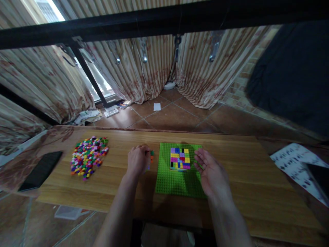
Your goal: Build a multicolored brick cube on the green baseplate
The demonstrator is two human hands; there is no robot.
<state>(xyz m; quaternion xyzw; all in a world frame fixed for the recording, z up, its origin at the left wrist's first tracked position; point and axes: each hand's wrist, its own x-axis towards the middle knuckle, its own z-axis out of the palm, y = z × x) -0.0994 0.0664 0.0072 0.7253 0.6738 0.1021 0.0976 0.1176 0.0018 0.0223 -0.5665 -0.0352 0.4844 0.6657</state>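
Note:
A green studded baseplate [164,181] lies on the wooden table, with a square block of multicoloured toy bricks [180,158] built up on it. My right hand [211,171] hovers at the plate's right edge, palm turned toward the block, fingers apart and holding nothing. To the left of the plate, my left hand [138,159] is closed, knuckles up; its fingertips are hidden, so what they hold cannot be made out. Right beside it are a few loose bricks [152,155], green and orange, and a purple one [148,167] partly covered by the hand.
A heap of small colourful bricks [89,156] covers the left part of the wooden table [244,171]. A dark flat device [40,170] lies farther left. At the right are a printed sheet [299,168] and a dark object [317,176]. A clear plastic box [68,212] sits on the floor.

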